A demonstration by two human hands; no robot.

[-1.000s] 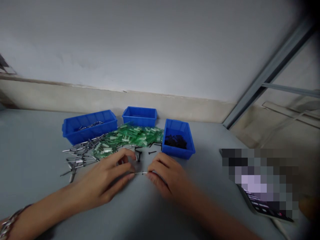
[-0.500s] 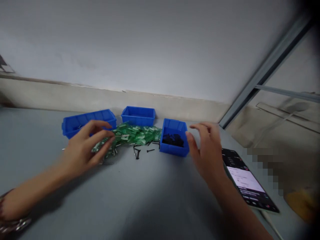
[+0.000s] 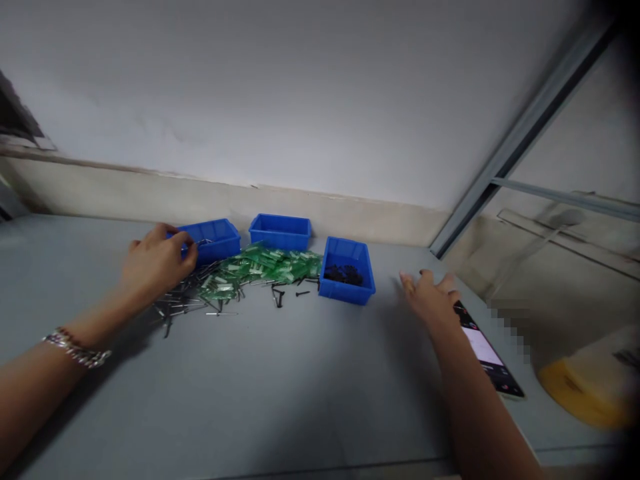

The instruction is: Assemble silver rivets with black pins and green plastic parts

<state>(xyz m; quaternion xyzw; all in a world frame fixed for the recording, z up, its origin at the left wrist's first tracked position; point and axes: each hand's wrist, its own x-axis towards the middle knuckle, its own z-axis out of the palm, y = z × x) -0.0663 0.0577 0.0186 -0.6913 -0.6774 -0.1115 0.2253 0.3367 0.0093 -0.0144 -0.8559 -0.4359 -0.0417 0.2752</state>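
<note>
My left hand (image 3: 159, 259) is over the near side of the left blue bin (image 3: 217, 248), its thumb and fingers curled together; whatever they may pinch is too small to make out. Thin metal pieces show inside that bin. Below lies a pile of silvery screws or pins (image 3: 183, 300), beside a heap of small green-and-clear packets (image 3: 270, 265). My right hand (image 3: 429, 293) is spread and holds nothing, between the right blue bin (image 3: 346, 293) of black parts and a phone (image 3: 487, 350).
A third blue bin (image 3: 280, 233) stands against the wall. Several loose black screws (image 3: 278, 296) lie in front of the packets. A metal frame (image 3: 493, 180) rises at the right, with a yellow-based object (image 3: 580, 393) nearby.
My left hand has moved left and up to the left bin, uncovering the metal pieces. My right hand has shifted right, away from the black-parts bin. The view has turned slightly.
</note>
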